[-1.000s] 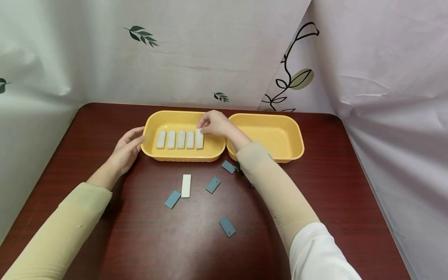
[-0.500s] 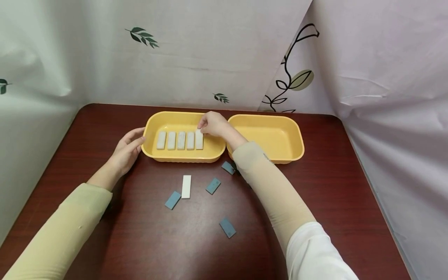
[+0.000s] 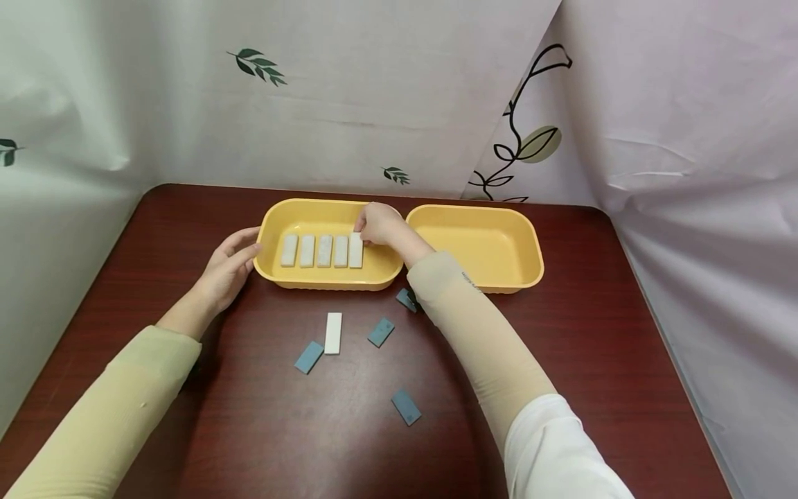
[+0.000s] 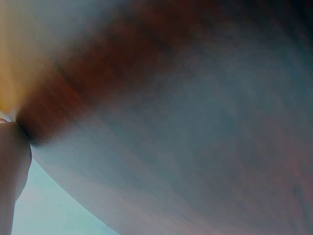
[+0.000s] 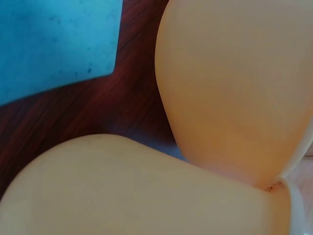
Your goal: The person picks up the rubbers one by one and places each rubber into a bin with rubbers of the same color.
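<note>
My right hand [image 3: 384,226] reaches into the left yellow tray [image 3: 327,284] and pinches the upper end of a white rectangular block [image 3: 355,254]. That block stands at the right end of an even row of several off-white blocks, such as the leftmost block [image 3: 289,251]. My left hand [image 3: 226,269] touches the tray's left end, thumb tip at the rim and fingers nearly straight along the outside. A fingertip [image 4: 14,161] shows against the yellow wall in the left wrist view. The right wrist view misses the right hand.
A second yellow tray [image 3: 480,239] stands against the first on the right. On the dark red table [image 3: 262,430] lie a long white block [image 3: 333,334] and several blue-grey blocks, among them one [image 3: 406,407] at the front. A blue block [image 5: 54,44] shows in the right wrist view.
My right hand has shifted slightly down and right, and the pinched white block has straightened into line with the row. The right forearm has swung a little left; the left hand keeps still.
</note>
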`<move>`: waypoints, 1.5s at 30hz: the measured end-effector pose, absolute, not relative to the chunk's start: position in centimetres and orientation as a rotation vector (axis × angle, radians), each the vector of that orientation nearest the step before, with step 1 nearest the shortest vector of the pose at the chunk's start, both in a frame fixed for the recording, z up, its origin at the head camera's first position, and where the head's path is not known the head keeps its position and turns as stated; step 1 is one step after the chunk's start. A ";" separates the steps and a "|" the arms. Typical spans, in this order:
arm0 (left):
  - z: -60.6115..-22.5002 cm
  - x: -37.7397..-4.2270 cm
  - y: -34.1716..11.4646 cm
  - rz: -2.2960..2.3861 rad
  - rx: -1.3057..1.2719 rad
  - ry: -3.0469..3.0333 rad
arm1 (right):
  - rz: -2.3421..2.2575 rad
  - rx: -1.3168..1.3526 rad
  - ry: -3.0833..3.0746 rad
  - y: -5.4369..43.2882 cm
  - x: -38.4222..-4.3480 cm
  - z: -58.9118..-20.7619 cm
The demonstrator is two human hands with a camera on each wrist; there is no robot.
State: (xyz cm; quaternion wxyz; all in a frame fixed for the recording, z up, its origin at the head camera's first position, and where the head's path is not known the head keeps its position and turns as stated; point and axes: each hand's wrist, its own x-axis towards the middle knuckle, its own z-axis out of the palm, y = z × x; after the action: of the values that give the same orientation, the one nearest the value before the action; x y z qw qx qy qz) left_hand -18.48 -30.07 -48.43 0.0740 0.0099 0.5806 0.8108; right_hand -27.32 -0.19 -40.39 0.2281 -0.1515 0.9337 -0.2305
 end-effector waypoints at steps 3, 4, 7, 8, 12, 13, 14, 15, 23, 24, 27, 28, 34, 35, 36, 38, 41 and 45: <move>-48.3 -18.5 -30.0 2.437 0.030 1.738 | -0.625 -0.426 2.587 -0.3 -27.3 -40.6; -48.3 -18.5 -30.0 2.437 0.028 1.737 | -0.618 -0.429 2.594 -0.3 -27.3 -40.6; -48.3 -18.5 -30.0 2.432 0.025 1.744 | -0.601 -0.431 2.613 -0.5 -27.3 -40.8; -48.3 -18.5 -30.0 2.432 0.024 1.744 | -0.597 -0.426 2.617 -0.6 -27.3 -40.9; -48.4 -18.5 -30.0 2.442 0.025 1.737 | -0.571 -0.399 2.634 -0.9 -27.3 -41.1; -48.4 -18.5 -30.0 2.446 0.026 1.734 | -0.565 -0.390 2.638 -1.0 -27.3 -41.2; -48.4 -18.5 -30.0 2.447 0.026 1.734 | -0.553 -0.387 2.646 -1.0 -27.3 -41.2; -48.4 -18.5 -30.0 2.450 0.027 1.732 | -0.540 -0.385 2.654 -1.1 -27.3 -41.2; -48.3 -18.5 -30.0 2.445 0.023 1.738 | -0.510 -0.431 2.676 -1.0 -27.0 -41.2; -48.3 -18.5 -30.0 2.446 0.022 1.736 | -0.510 -0.444 2.675 -0.9 -27.0 -41.3; -48.3 -18.5 -30.0 2.446 0.020 1.734 | -0.513 -0.483 2.663 -0.7 -27.0 -41.4; -48.3 -18.5 -30.0 2.446 0.020 1.733 | -0.514 -0.496 2.658 -0.6 -26.9 -41.4; -48.4 -18.5 -30.0 2.447 0.026 1.732 | -0.535 -0.583 2.618 -0.2 -26.7 -41.2; -48.4 -18.5 -30.0 2.446 0.027 1.733 | -0.536 -0.599 2.609 -0.1 -26.7 -41.2; -48.3 -18.5 -30.0 2.445 0.026 1.734 | -0.535 -0.614 2.601 0.0 -26.6 -41.2; -48.3 -18.5 -30.0 2.440 0.025 1.738 | -0.525 -0.646 2.587 0.1 -26.6 -41.2; -48.3 -18.5 -30.0 2.438 0.018 1.736 | -0.501 -0.683 2.573 0.1 -26.6 -41.2; -48.2 -18.4 -29.9 2.440 0.010 1.735 | -0.465 -0.719 2.566 0.2 -26.7 -41.4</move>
State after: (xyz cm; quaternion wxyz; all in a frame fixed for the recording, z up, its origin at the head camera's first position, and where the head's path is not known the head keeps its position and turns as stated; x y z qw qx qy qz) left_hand -18.42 -29.92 -48.21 0.0737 0.0033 0.5778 0.8128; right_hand -26.67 0.15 -41.39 0.2168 -0.2595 0.9260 -0.1677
